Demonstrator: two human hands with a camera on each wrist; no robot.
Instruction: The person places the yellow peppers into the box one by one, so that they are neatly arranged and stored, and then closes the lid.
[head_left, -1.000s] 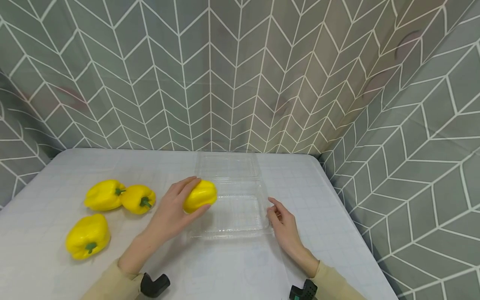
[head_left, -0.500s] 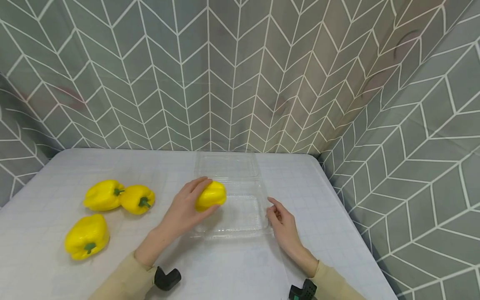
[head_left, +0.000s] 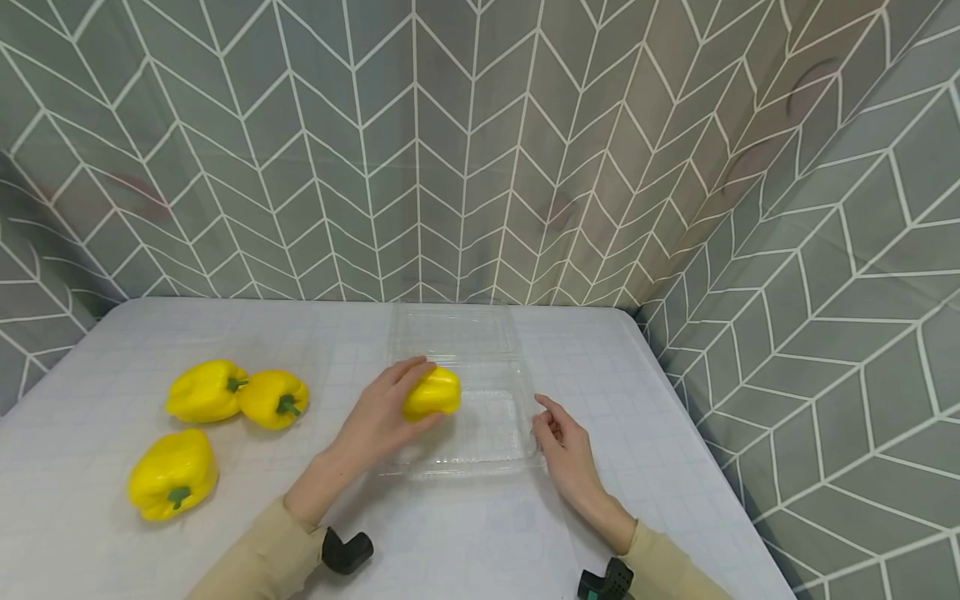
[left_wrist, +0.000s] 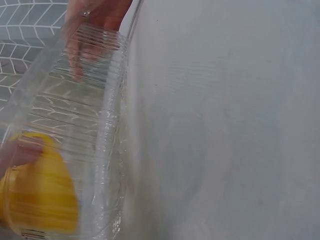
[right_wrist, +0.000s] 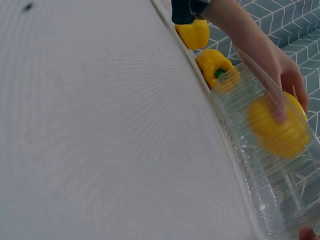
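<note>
My left hand (head_left: 390,404) grips a yellow bell pepper (head_left: 437,393) over the left part of a clear plastic clamshell container (head_left: 487,462). Through the container's transparent wall (right_wrist: 250,165), the right wrist view shows the pepper below the rim, with the fingers reaching over it. Whether it touches the floor of the container cannot be told. At the container's right edge is my right hand (head_left: 567,450), index finger stretched toward the rim and the other fingers loosely bent. The left wrist view shows these fingers (left_wrist: 87,50) at the container's far end.
Three more yellow bell peppers lie on the left of the white table: one at the back (head_left: 206,392), one beside it (head_left: 275,398) and one nearer (head_left: 174,475). The container's open lid (head_left: 453,329) lies toward the table's back edge, before a patterned grey curtain (head_left: 420,150).
My left hand has carried the yellow bell pepper rightward, farther over the container, slowing in the last half second. The right hand and the other peppers stay in place.
</note>
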